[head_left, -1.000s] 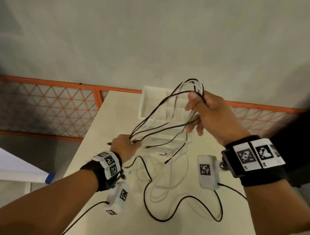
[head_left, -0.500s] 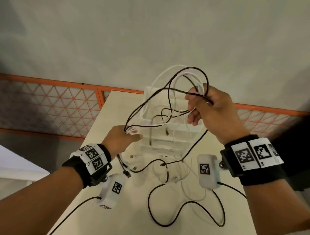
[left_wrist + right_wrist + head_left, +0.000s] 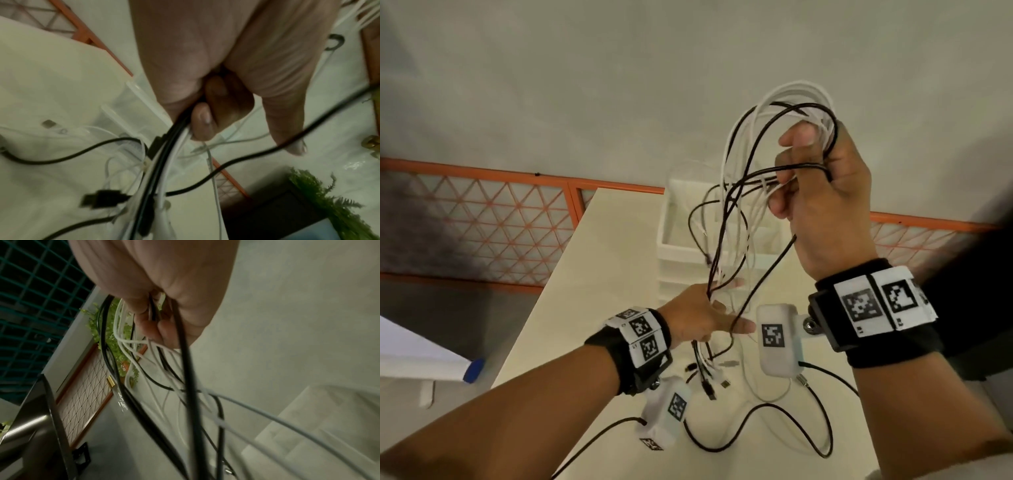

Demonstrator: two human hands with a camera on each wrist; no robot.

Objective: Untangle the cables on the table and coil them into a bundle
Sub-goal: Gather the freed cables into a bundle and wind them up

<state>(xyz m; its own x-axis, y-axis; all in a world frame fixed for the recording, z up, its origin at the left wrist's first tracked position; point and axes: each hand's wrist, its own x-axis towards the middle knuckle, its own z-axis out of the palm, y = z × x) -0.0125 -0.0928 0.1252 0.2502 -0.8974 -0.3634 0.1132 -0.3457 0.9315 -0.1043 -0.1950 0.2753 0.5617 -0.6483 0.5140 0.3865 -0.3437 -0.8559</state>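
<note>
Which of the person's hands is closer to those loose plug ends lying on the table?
Left. The left hand holds the cables just above the plug ends; the right hand is raised high, gripping the cable loops.

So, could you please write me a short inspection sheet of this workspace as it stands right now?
Surface: pale table, plug ends and slack cable lying on it.
Job's things: black and white cables, looped but not yet a tidy bundle.
Clutter: white tray at the far edge, behind the cables.
Grippers: right hand raised, its grip around the upper loops; left hand lower, gripping the strands with index finger extended.
Cables: plug ends hang below the left hand; one black cable trails on the table.
Surroundings: orange lattice railing, grey floor, green plant.
</note>
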